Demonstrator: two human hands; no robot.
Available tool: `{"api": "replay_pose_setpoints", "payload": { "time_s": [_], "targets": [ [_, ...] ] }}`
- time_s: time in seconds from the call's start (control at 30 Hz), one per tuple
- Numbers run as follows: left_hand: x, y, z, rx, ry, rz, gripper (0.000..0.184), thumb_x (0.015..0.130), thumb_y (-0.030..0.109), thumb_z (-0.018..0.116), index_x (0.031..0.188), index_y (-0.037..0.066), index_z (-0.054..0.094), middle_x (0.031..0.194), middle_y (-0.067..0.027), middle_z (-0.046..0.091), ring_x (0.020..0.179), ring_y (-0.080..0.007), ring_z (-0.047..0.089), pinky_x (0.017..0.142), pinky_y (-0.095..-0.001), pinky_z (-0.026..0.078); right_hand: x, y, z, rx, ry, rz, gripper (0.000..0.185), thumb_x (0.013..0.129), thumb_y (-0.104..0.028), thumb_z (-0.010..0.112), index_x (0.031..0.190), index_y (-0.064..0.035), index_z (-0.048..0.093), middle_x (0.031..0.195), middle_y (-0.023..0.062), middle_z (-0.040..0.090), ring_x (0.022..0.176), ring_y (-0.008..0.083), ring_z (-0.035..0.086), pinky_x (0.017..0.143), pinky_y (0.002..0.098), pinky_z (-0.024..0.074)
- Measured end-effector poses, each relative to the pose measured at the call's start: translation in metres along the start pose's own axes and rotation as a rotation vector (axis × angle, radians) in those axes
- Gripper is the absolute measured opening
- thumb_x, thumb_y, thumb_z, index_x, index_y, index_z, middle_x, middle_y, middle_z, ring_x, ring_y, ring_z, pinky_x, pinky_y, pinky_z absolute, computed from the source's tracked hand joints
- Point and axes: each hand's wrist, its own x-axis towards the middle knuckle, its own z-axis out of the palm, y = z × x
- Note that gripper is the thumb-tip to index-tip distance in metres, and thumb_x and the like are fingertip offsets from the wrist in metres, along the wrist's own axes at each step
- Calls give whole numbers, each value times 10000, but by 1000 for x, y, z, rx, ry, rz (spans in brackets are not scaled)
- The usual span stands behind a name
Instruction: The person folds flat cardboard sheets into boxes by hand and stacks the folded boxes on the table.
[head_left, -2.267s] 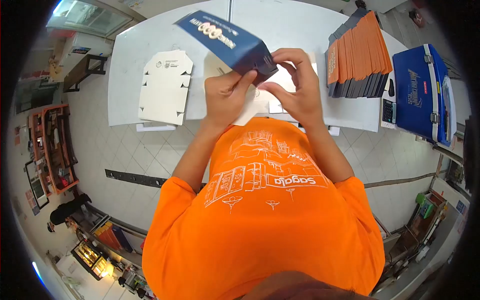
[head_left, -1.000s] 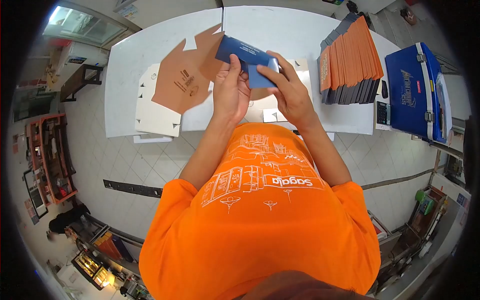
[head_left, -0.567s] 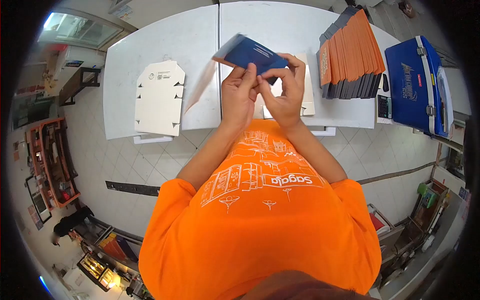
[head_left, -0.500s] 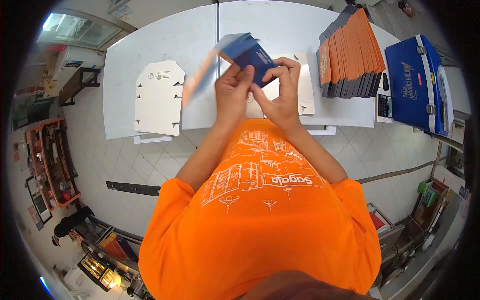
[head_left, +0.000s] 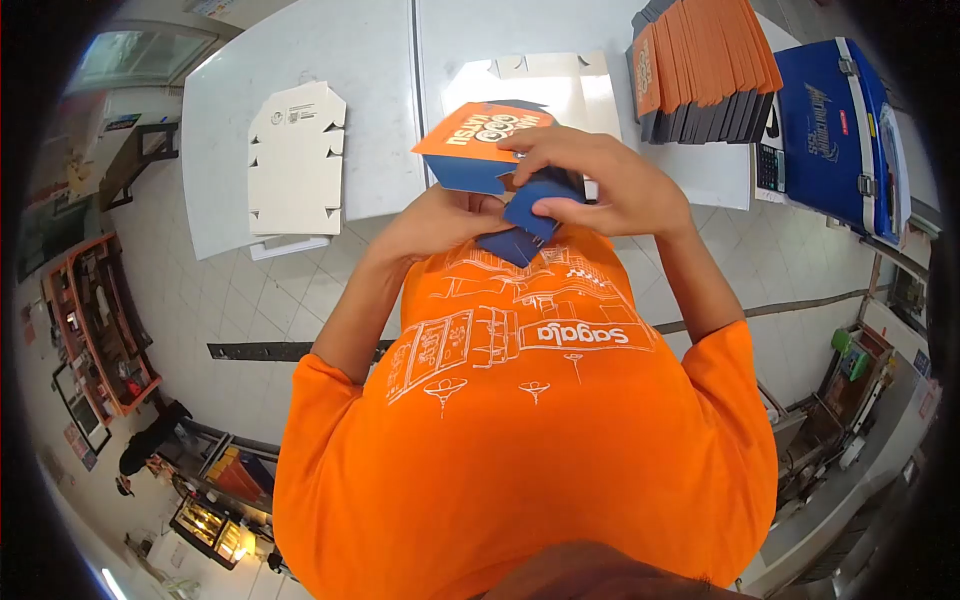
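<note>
A partly folded cardboard food box, orange with "KATSU" lettering and dark blue sides, is held up in front of my shirt, above the table's near edge. My left hand grips its near left side, the fingertips partly hidden behind the blue flaps. My right hand is wrapped over its right side, with the thumb pressing on a blue flap. Two blue flaps stick out toward me. Beyond the box, a flat white box blank lies on the table.
Another pile of flat white blanks lies at the left of the white table. Folded orange and black boxes stand in a tight row at the right. Beside them are a calculator and a blue case.
The box has come nearer my body and turned, so its orange printed face now shows. My right hand has shifted over its right side; my left has moved left and lower.
</note>
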Motion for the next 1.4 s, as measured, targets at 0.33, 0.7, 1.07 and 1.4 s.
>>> {"api": "replay_pose_setpoints", "payload": {
  "time_s": [0.33, 0.7, 1.07, 1.4],
  "targets": [
    [-5, 15, 39, -314, -259, -23, 518, 1047, 124, 704, 1501, -31, 510, 1064, -132, 790, 946, -133, 747, 816, -262, 591, -32, -17, 14, -236, 236, 154, 251, 931, -132, 744, 1178, -96, 718, 1547, 198, 554, 1386, 428, 549, 1123, 465, 479],
    [10, 28, 148, -194, 265, 219, 781, 1023, 61, 690, 1671, -28, 262, 958, -85, 770, 890, -91, 697, 790, -255, 559, -92, -57, -17, -419, 7, 156, 649, 832, -414, 867, 1343, -118, 598, 1679, 232, 288, 1436, 527, 386, 1164, 602, 415],
    [55, 118, 185, 39, 907, 1048, 1272, 803, 872, 657, 1586, -56, 278, 1581, -306, 405, 1491, -425, 446, 1208, -520, 455, -157, -19, -148, 388, 653, -318, 881, 698, -510, 855, 1349, -77, 447, 1503, 235, 362, 1401, 337, 429, 1125, 430, 418],
    [178, 163, 316, 894, 858, 1423, 1012, 731, 235, 898, 1539, 16, 330, 1608, -277, 280, 1408, -420, 411, 1120, -538, 411, -254, 18, -244, -409, 948, -180, 729, 899, -466, 807, 1423, -8, 590, 1530, 203, 559, 1411, 342, 547, 1151, 479, 448]
  ]
}}
